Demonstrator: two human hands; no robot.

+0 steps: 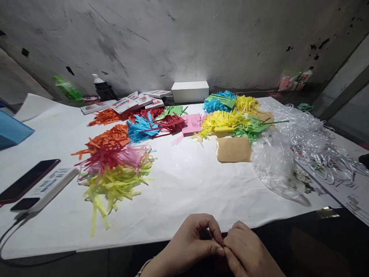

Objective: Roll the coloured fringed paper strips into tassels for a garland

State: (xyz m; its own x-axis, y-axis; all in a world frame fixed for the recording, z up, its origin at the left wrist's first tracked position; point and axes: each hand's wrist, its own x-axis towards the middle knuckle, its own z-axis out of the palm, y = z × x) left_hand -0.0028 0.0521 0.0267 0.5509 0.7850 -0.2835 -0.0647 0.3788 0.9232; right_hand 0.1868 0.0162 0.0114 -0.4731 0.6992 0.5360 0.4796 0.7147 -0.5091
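Just past the table's front edge, my left hand (194,238) and my right hand (249,248) meet with fingertips pinched together. Whatever sits between them is too small and dark to make out. Ahead on the white-covered table (178,192) lie bunches of fringed tissue paper: yellow-green (118,181), magenta (103,156), orange (108,138), blue (142,127), dark red (173,123), pink (192,123), bright yellow (223,121) and green (250,129). A brown paper packet (234,150) lies right of the middle, apart from both hands.
At left are a phone (31,179) and a white power bank (47,190) with a cable. Printed cards (125,104) and a white box (190,92) stand by the wall. Clear plastic bags (272,165) and a heap of white string (302,123) cover the right side.
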